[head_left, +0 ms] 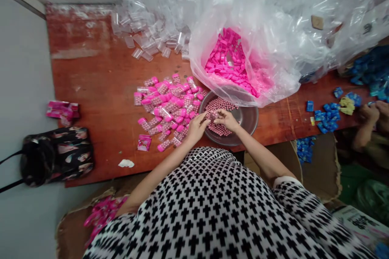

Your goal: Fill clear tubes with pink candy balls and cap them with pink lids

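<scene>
Over a grey metal bowl (253,123) of small pink beads (219,130), my hands come together. A small clear plastic tube (214,115), pinkish inside, sits between their fingertips; its detail is partly hidden. My left hand (198,126) is closed, its fingertips pressed at the tube's left side. From the right, my right hand (226,120) closes on it with thumb and fingers. Left of the bowl lies a heap of bead-filled tubes with pink caps (170,107). Behind the bowl, an open plastic bag (199,48) holds loose pink caps (226,58).
Empty clear tubes (152,32) are piled at the back of the wooden table (97,89). A pink packet (144,143), pink packaging (63,111) and a dark patterned bag (71,151) lie left. At right, another person's hands (372,113) are near blue pieces (330,117). Cardboard boxes (322,170) stand below.
</scene>
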The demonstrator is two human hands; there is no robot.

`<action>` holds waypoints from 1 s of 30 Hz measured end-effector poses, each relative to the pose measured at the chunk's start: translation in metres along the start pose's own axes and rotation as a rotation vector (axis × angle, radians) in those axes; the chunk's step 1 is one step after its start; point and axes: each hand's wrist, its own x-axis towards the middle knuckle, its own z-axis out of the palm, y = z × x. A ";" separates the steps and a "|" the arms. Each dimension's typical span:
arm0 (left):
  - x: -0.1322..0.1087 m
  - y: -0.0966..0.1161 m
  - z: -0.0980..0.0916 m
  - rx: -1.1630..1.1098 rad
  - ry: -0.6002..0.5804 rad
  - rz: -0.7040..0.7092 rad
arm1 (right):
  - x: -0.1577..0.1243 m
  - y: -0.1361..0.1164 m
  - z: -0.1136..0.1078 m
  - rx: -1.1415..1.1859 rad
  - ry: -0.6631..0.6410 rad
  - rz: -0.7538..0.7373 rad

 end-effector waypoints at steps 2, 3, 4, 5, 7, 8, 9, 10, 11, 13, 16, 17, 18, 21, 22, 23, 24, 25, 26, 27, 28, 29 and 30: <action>0.007 0.003 0.008 -0.015 -0.024 0.024 | -0.009 -0.010 0.005 0.099 0.037 -0.007; 0.009 0.005 0.012 -0.034 -0.025 0.021 | -0.012 -0.015 0.007 0.112 0.048 -0.012; 0.011 0.007 0.015 -0.056 -0.022 0.016 | -0.016 -0.019 0.007 0.104 0.053 -0.021; 0.013 0.009 0.016 -0.077 -0.016 0.012 | -0.018 -0.023 0.007 0.078 0.054 -0.036; 0.016 0.012 0.017 -0.104 -0.008 0.015 | -0.024 -0.033 0.004 -0.022 0.037 -0.077; 0.018 0.013 0.016 -0.112 -0.012 0.023 | -0.026 -0.038 0.001 -0.089 0.029 -0.107; 0.019 0.014 0.015 -0.119 -0.027 0.034 | -0.029 -0.044 -0.002 -0.162 0.021 -0.141; 0.021 0.015 0.012 -0.128 -0.054 0.043 | -0.031 -0.051 -0.006 -0.238 0.010 -0.178; 0.023 0.016 0.010 -0.139 -0.087 0.049 | -0.032 -0.058 -0.009 -0.320 -0.009 -0.215; 0.026 0.018 0.005 -0.171 -0.171 0.052 | -0.034 -0.072 -0.013 -0.484 -0.074 -0.284; 0.028 0.021 -0.001 -0.224 -0.260 0.034 | -0.035 -0.087 -0.014 -0.649 -0.167 -0.340; 0.028 0.022 -0.002 -0.236 -0.273 0.030 | -0.034 -0.090 -0.014 -0.669 -0.177 -0.345; 0.028 0.022 -0.003 -0.241 -0.284 0.032 | -0.034 -0.091 -0.014 -0.678 -0.182 -0.346; 0.027 0.022 -0.003 -0.209 -0.340 0.081 | -0.034 -0.089 -0.013 -0.694 -0.212 -0.309; 0.027 0.022 -0.003 -0.189 -0.360 0.101 | -0.035 -0.087 -0.013 -0.682 -0.226 -0.282; 0.027 0.021 -0.002 -0.172 -0.372 0.115 | -0.037 -0.085 -0.014 -0.653 -0.235 -0.249; 0.027 0.020 -0.002 -0.160 -0.374 0.124 | -0.038 -0.082 -0.014 -0.606 -0.234 -0.216; 0.027 0.019 0.000 -0.150 -0.367 0.131 | -0.040 -0.078 -0.014 -0.549 -0.222 -0.187; 0.028 0.017 0.001 -0.140 -0.355 0.137 | -0.041 -0.075 -0.014 -0.492 -0.198 -0.167; 0.029 0.016 0.002 -0.129 -0.346 0.145 | -0.042 -0.071 -0.015 -0.445 -0.169 -0.152; 0.030 0.014 0.004 -0.116 -0.341 0.153 | -0.043 -0.067 -0.015 -0.409 -0.140 -0.138; 0.032 0.012 0.005 -0.102 -0.339 0.160 | -0.043 -0.064 -0.016 -0.385 -0.120 -0.122; 0.034 0.011 0.006 -0.090 -0.342 0.163 | -0.043 -0.061 -0.016 -0.368 -0.109 -0.107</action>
